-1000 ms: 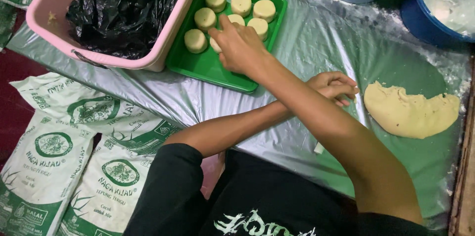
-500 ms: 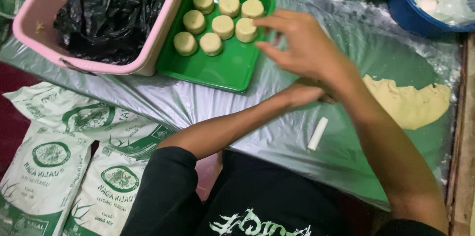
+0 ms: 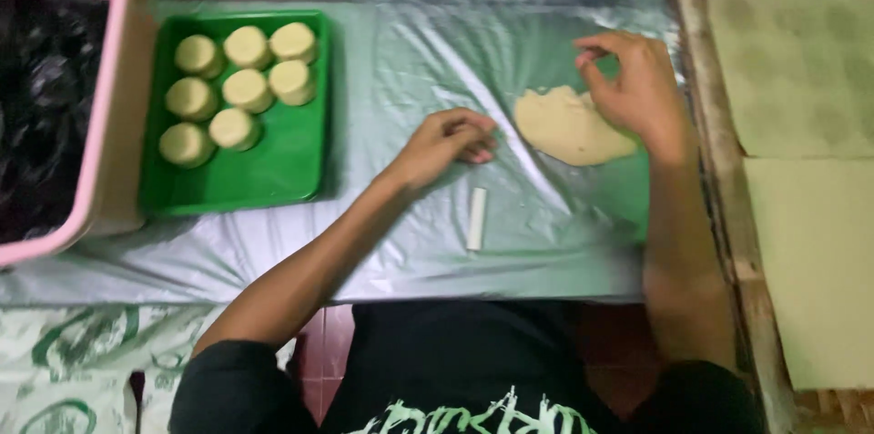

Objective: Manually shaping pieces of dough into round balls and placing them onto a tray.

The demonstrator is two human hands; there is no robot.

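Right hand point(image 3: 637, 92) hovers with fingers loosely open just above the dough point(image 3: 564, 129); pinch an even piece. Left hand point(image 3: 446, 144) rests curled, empty, beside it.

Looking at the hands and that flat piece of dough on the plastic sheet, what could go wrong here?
The right hand hovers over the flattened dough, fingers pinched; a thin sheet like that may tear or stick to the plastic sheet when lifted.

The small white stick lies loose just below the left hand, so a sweep of the arm could knock it off the edge.

The seven dough pucks sit close together in the green tray; they might stick to each other.
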